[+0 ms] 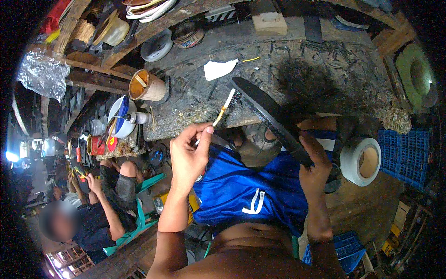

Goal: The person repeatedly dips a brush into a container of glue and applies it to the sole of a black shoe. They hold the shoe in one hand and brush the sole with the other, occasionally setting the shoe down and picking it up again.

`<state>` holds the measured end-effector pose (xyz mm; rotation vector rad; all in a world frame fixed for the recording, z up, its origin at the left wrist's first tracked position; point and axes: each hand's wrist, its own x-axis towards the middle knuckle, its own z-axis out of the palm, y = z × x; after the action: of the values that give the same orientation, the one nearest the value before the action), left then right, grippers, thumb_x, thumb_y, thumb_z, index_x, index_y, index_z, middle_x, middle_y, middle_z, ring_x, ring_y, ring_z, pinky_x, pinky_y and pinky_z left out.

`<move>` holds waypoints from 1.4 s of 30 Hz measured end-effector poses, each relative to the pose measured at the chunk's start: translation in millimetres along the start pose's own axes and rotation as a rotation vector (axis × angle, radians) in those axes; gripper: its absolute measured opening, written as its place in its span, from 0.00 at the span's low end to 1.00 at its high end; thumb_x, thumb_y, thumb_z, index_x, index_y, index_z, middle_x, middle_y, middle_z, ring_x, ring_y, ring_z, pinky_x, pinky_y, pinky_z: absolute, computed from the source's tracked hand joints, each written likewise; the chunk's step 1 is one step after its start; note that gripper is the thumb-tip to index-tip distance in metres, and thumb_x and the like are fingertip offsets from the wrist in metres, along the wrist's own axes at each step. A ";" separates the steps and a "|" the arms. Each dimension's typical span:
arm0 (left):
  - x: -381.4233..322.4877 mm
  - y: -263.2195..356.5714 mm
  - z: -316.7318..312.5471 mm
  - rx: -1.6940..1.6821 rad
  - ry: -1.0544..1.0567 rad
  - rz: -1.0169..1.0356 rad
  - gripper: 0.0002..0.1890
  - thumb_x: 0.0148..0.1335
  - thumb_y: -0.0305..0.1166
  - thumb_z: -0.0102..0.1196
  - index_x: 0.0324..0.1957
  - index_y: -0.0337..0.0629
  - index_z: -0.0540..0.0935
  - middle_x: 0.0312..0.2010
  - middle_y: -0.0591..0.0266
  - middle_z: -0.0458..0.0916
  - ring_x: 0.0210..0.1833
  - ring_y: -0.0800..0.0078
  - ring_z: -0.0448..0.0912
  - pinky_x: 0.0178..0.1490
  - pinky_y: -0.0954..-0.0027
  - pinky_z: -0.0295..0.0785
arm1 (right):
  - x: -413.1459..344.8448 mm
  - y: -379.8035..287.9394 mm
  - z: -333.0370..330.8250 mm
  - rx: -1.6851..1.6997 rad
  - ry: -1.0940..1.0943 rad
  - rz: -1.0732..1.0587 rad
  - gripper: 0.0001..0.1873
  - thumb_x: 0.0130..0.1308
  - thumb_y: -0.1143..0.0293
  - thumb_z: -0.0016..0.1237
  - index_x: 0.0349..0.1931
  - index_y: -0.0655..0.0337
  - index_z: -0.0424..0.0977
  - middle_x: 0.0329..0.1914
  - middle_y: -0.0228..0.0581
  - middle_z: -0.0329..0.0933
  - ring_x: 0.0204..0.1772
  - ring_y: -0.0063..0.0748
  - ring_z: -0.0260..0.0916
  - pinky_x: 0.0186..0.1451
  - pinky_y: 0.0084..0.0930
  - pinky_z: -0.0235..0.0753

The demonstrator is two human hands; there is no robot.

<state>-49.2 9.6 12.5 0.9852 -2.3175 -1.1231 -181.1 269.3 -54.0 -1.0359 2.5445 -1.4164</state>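
Pinched between the thumb and fingers of my left hand (190, 150) is a thin brush (223, 113) with a pale handle, its dark bristles close to the edge of a black shoe sole (268, 115). The sole is tilted on its edge, and my right hand (315, 164) grips its near end. A wet-looking shine runs along part of the sole's edge. On the worn wooden bench (195, 111) beyond lie a white scrap (220, 69) and a short yellow strip (251, 59).
A glue-stained cup (150, 87), a white bottle (139, 118) and a white bowl (122, 129) stand at the left. A large tape roll (360, 161) and blue crates (404, 157) are at the right. A co-worker (101, 216) sits at the lower left.
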 end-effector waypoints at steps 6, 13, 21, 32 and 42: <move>4.4 -0.8 -3.2 -0.085 0.031 0.018 0.06 0.65 0.27 0.62 0.41 0.37 0.86 0.20 0.74 0.73 0.25 0.89 0.65 0.29 0.81 0.61 | -0.6 -0.9 0.8 -0.013 -0.005 -0.002 0.40 0.41 0.88 0.52 0.61 0.53 0.75 0.64 0.42 0.76 0.67 0.48 0.71 0.71 0.39 0.69; -10.5 7.4 -3.8 0.066 0.076 0.085 0.07 0.61 0.25 0.65 0.41 0.37 0.86 0.23 0.67 0.79 0.25 0.85 0.70 0.28 0.78 0.64 | -0.6 -7.4 0.4 0.006 0.015 0.002 0.38 0.43 0.88 0.52 0.60 0.52 0.76 0.62 0.43 0.77 0.65 0.47 0.73 0.69 0.38 0.71; -61.2 27.1 7.1 0.073 -0.163 0.182 0.08 0.58 0.25 0.67 0.40 0.37 0.88 0.29 0.56 0.87 0.28 0.77 0.83 0.34 0.77 0.74 | 2.0 -24.3 5.5 -0.030 0.054 -0.007 0.35 0.46 0.86 0.54 0.59 0.51 0.76 0.61 0.42 0.78 0.62 0.46 0.76 0.64 0.38 0.75; -70.6 32.2 -11.1 -0.122 -0.261 0.045 0.06 0.62 0.24 0.63 0.41 0.35 0.87 0.28 0.62 0.87 0.28 0.83 0.79 0.33 0.78 0.72 | 6.8 -37.2 3.8 -0.013 0.052 -0.013 0.38 0.45 0.85 0.56 0.62 0.49 0.75 0.62 0.40 0.77 0.64 0.43 0.74 0.66 0.36 0.74; -76.0 35.9 -4.3 0.012 -0.266 0.102 0.06 0.60 0.23 0.64 0.39 0.35 0.88 0.30 0.60 0.88 0.30 0.81 0.81 0.36 0.77 0.74 | 5.3 -38.5 5.7 -0.028 0.069 0.024 0.32 0.50 0.85 0.55 0.59 0.52 0.76 0.58 0.43 0.79 0.60 0.46 0.77 0.62 0.37 0.77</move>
<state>-10.1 78.5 41.0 0.7499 -2.5513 -1.2657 -162.8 248.3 -26.2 -0.9741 2.6231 -1.4394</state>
